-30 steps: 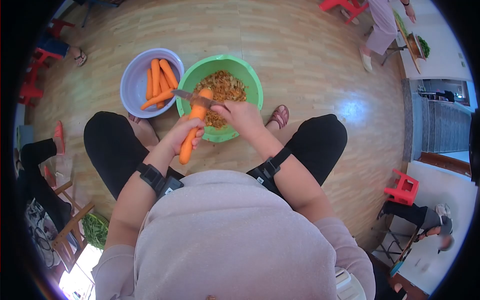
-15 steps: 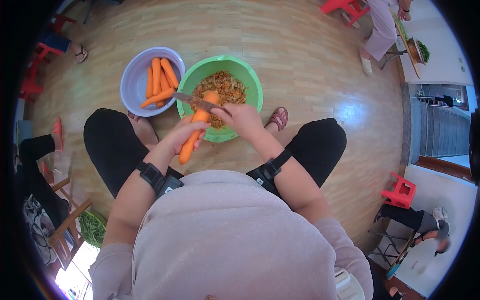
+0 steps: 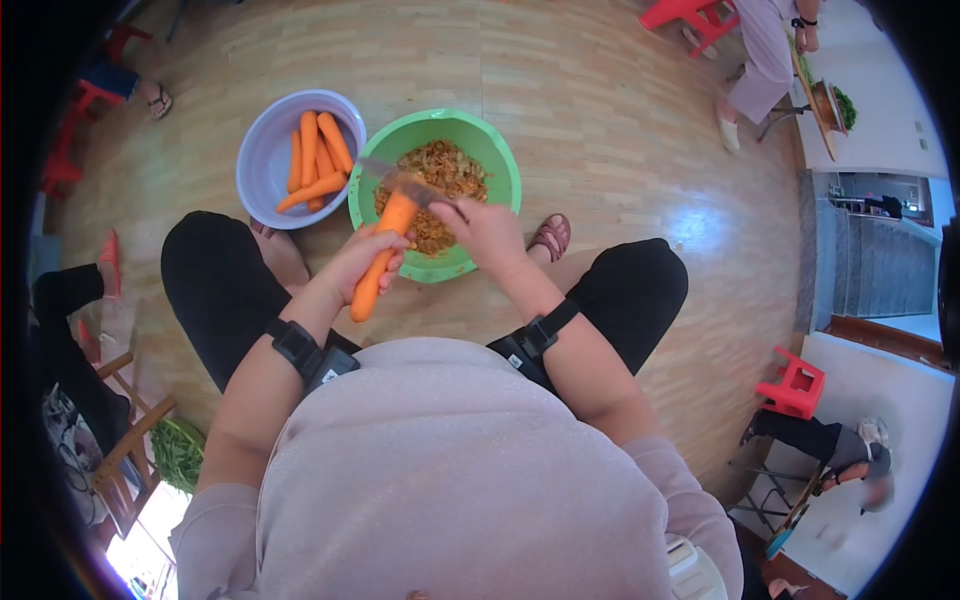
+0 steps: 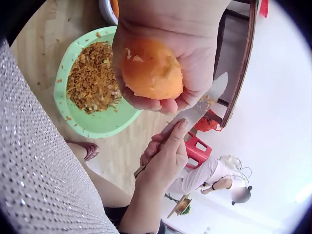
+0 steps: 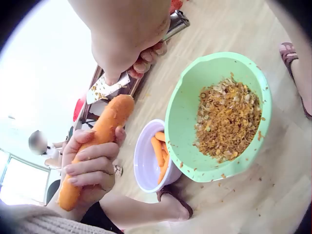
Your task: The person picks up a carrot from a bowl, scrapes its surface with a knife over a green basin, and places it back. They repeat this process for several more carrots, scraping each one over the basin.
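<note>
My left hand (image 3: 362, 262) grips a large orange carrot (image 3: 398, 214), fingers wrapped round its middle and lower part. In the left wrist view the carrot's thick end (image 4: 152, 73) pokes out of the fist. My right hand (image 3: 488, 235) holds a knife (image 3: 418, 190) by its handle, the blade slanting over the carrot's far end. Orange bits cling to the blade (image 5: 104, 90) in the right wrist view. Below both hands sits a green basin (image 3: 508, 205) with a heap of orange and brownish scraps (image 3: 455, 165).
A pale purple basin (image 3: 252, 185) touching or close beside the green one holds several carrots (image 3: 310, 155). My sandalled foot (image 3: 550, 236) is right of the basins. Red stools (image 3: 792, 384) and other people are around the room's edges. Scraps dot the floor around the green basin.
The knife has shifted over the carrot's surface and now lies across its far end, blade tip a little farther forward. The left hand keeps its grip on the carrot.
</note>
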### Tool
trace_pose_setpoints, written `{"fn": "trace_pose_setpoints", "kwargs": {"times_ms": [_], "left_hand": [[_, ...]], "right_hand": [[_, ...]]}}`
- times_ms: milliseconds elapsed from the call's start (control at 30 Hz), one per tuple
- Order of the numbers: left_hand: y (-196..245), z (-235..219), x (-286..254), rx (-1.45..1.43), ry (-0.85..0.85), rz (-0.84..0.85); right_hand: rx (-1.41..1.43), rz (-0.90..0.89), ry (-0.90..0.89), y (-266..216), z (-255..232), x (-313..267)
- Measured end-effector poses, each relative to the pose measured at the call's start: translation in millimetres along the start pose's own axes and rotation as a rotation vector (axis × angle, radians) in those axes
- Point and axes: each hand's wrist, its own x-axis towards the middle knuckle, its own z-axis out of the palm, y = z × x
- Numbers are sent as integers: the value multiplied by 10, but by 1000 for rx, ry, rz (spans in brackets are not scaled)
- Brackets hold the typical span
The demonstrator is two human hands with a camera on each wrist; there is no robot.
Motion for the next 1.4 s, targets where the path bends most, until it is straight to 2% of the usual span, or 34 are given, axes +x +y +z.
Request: {"fn": "trace_pose_setpoints", "kwargs": {"times_ms": [33,167,233,267,333,433,567,633,733,767,833,933,1067,1167,1233,1267,1333,1400], "left_hand": [[11,14,-4,36,14,-1],[15,40,-23,167,71,7],[1,4,-12,152,65,-4],[7,-14,-2,139,62,-7],[-3,-5,-10,194,51,-2],[-29,-18,16,234,71,34],[-53,76,3,124,166,125],[-38,50,7,148,145,101],[-33,34,6,241,141,61],[-48,38,7,300,159,46],[-80,6,20,306,151,48],[-92,8,18,335,125,50],[-71,1,7,335,113,93],[-73,-1,25,325,165,108],[-89,2,37,331,195,115],[-95,0,39,345,218,115],[-88,-5,56,371,249,87],[-98,-9,67,399,272,53]], "right_hand": [[61,-72,-26,-27,2,1],[37,-109,-107,-1,8,-6],[16,16,-50,126,34,29],[14,20,-48,180,38,37],[-121,135,-45,255,21,56],[-133,149,-33,267,17,40],[-109,108,-48,71,-67,26],[20,-28,-103,-44,-93,-7],[-29,-90,-181,-86,-35,-38],[-28,-85,-181,-49,-15,-37],[-48,7,-65,95,53,1],[-175,103,-83,305,47,63],[-178,89,-25,257,48,47],[-137,107,-53,59,-72,44],[13,-19,-107,-26,-45,22],[14,-20,-110,-56,-20,13],[-23,-93,-270,-88,25,-21],[-10,-41,-207,5,74,-12]]}}
